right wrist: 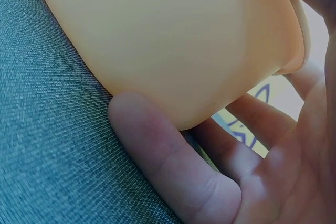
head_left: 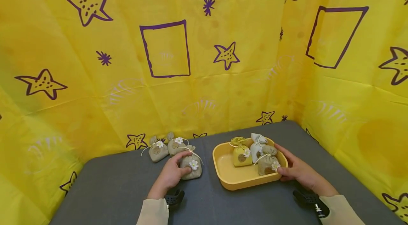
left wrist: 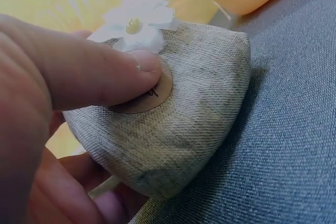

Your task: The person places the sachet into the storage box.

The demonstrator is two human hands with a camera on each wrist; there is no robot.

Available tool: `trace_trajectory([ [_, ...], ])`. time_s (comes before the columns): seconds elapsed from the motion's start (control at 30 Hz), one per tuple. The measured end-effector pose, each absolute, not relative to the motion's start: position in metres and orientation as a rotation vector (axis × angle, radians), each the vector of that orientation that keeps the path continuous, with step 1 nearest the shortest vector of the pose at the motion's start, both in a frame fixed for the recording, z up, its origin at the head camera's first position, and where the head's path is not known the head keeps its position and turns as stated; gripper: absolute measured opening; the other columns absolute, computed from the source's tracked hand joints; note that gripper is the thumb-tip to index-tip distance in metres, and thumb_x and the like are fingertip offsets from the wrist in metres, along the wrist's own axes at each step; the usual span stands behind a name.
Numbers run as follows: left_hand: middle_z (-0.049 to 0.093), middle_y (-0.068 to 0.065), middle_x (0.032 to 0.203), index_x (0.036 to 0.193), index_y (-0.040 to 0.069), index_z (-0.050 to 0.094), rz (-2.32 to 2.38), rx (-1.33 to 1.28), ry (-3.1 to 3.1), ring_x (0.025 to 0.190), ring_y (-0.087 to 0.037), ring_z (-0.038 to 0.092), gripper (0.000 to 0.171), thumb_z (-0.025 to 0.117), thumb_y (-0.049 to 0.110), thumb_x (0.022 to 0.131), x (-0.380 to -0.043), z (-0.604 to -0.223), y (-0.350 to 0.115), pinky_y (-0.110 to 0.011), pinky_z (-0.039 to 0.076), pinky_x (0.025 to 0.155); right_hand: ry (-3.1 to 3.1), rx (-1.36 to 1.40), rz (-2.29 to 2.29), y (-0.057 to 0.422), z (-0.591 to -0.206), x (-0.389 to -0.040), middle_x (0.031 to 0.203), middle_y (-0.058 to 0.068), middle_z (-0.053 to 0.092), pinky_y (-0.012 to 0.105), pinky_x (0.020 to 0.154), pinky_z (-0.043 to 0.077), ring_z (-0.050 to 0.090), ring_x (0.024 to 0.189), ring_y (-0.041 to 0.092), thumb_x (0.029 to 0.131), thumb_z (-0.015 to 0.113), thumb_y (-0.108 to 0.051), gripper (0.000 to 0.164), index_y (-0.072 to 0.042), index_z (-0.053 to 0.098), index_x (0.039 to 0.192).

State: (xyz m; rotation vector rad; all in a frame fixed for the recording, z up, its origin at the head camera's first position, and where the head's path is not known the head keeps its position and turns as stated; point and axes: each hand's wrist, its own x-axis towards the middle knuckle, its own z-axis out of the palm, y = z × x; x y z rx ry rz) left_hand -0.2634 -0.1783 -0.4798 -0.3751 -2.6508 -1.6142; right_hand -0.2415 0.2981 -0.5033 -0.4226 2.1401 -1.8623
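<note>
My left hand (head_left: 172,172) holds a grey-beige linen sachet (head_left: 195,172) with a white flower and a cord tie. In the left wrist view the thumb presses on the round brown label of this linen sachet (left wrist: 205,93), and the other fingers are behind it. My right hand (head_left: 298,172) grips the right end of a shallow yellow tray (head_left: 236,185), thumb at the front corner and fingers round the far side. Inside the tray, toward its right, stand a yellow sachet (head_left: 239,155), a white sachet (head_left: 255,148) and a grey-beige sachet (head_left: 265,163).
Two more grey-beige sachets, one at the left (head_left: 156,153) and one beside it (head_left: 173,147), lie behind my left hand. A dark grey cloth (head_left: 111,186) covers the table. Yellow curtains (head_left: 159,104) printed with starfish hang along its back and right sides.
</note>
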Motion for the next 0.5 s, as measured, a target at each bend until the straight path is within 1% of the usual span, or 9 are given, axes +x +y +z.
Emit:
trace_trajectory([
  [0.07, 0.063, -0.010, 0.120, 0.125, 0.017, 0.068, -1.615, -0.361, -2.624, 0.093, -0.024, 0.058, 0.050, 0.079, 0.000, 0.080, -0.263, -0.480, -0.178, -0.040, 0.046, 0.077, 2.138, -0.426, -1.862, 0.298, -0.504, -0.242, 0.153, 0.034, 0.009, 0.046, 0.075, 0.056, 0.060, 0.099, 0.035, 0.095, 0.070, -0.018, 0.094, -0.013, 0.004, 0.161],
  [0.2, 0.063, -0.005, 0.125, 0.120, 0.018, 0.072, -1.595, -0.349, -2.562, 0.100, -0.022, 0.059, 0.044, 0.080, 0.001, 0.080, -0.267, -0.485, -0.179, -0.041, 0.046, 0.085, 2.116, -0.463, -1.884, 0.298, -0.504, -0.241, 0.151, 0.037, 0.011, 0.046, 0.074, 0.056, 0.061, 0.098, 0.034, 0.095, 0.069, -0.016, 0.093, -0.012, 0.002, 0.160],
  [0.33, 0.064, -0.004, 0.124, 0.119, 0.016, 0.073, -1.576, -0.353, -2.509, 0.105, -0.022, 0.059, 0.042, 0.080, 0.003, 0.080, -0.267, -0.482, -0.177, -0.042, 0.046, 0.089, 2.102, -0.486, -1.902, 0.298, -0.503, -0.240, 0.149, 0.038, 0.012, 0.046, 0.072, 0.056, 0.061, 0.096, 0.034, 0.096, 0.068, -0.015, 0.092, -0.010, 0.001, 0.160],
  [0.43, 0.064, -0.004, 0.125, 0.120, 0.015, 0.074, -1.556, -0.372, -2.479, 0.118, -0.025, 0.055, 0.041, 0.081, 0.004, 0.081, -0.267, -0.477, -0.175, -0.044, 0.041, 0.098, 2.100, -0.486, -1.904, 0.298, -0.503, -0.240, 0.149, 0.038, 0.012, 0.046, 0.073, 0.056, 0.061, 0.096, 0.034, 0.096, 0.068, -0.014, 0.092, -0.010, 0.001, 0.160],
  [0.5, 0.063, -0.002, 0.125, 0.119, 0.016, 0.074, -1.538, -0.386, -2.468, 0.126, -0.025, 0.050, 0.040, 0.081, 0.005, 0.081, -0.267, -0.473, -0.174, -0.045, 0.037, 0.103, 2.102, -0.485, -1.902, 0.298, -0.503, -0.240, 0.149, 0.039, 0.011, 0.046, 0.073, 0.056, 0.061, 0.097, 0.034, 0.096, 0.068, -0.015, 0.092, -0.011, 0.001, 0.160],
])
